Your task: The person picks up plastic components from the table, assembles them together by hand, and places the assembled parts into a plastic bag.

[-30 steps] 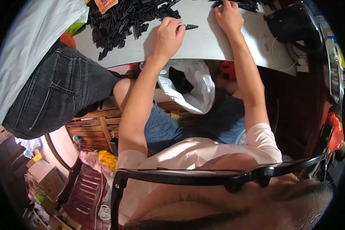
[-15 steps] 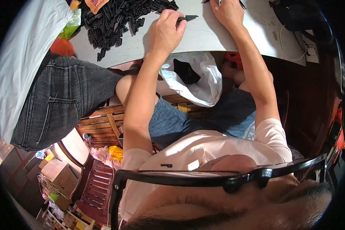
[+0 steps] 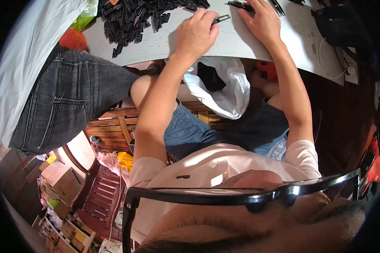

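Observation:
On the white table, my left hand (image 3: 195,34) is closed, with a small narrow black plastic part (image 3: 222,18) pinched between thumb and fingers. The part's slotted end points right. Farther right, my right hand (image 3: 264,24) reaches to the top edge of the view, where its fingertips are partly cut off. Its thumb and fingers close on another black plastic piece (image 3: 239,5). Just right of those fingers lie a few thin black pieces (image 3: 277,6). A big heap of similar black parts (image 3: 128,21) spreads left of my left hand.
A white plastic bag (image 3: 236,99) with something black inside hangs open below the table edge, between my knees. Beside me on the left is another person's leg in dark jeans (image 3: 71,101). A black object (image 3: 337,25) and a white cable (image 3: 321,59) are at the table's right.
The whole view has shifted, so table and hands appear farther right. The part in my left hand has turned and shows its slot. More of the piece at my right fingers is visible.

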Demonstrator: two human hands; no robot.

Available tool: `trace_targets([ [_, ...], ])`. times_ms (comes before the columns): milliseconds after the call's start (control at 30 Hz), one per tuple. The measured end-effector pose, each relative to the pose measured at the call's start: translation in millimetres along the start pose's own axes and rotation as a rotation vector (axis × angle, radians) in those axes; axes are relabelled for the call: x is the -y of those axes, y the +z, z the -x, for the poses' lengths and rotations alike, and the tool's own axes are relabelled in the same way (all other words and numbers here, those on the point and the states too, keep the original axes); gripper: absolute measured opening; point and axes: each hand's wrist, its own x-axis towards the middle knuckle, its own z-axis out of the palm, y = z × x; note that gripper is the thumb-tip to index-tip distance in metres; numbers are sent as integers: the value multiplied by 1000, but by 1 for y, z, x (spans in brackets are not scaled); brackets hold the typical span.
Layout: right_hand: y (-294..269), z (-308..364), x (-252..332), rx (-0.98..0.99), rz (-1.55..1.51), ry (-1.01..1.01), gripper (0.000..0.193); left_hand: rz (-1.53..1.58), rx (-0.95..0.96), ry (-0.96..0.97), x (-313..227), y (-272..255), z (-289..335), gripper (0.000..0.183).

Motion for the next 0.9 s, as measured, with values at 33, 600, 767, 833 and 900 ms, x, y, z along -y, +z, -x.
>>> trace_targets([
  [33,0,0,1,79,2,45,34,-11,10,0,-1,0,0,21],
  [600,26,10,-24,97,88,-47,33,30,-210,73,18,-19,-3,25],
  [767,25,10,-23,127,111,-28,37,-202,-348,-158,56,-67,-14,41],
  [833,26,10,-19,129,107,-28,37,-286,-377,-143,68,-68,-16,44],
  [900,27,10,-17,134,110,-31,38,-300,-359,-91,66,-59,-20,45],
])
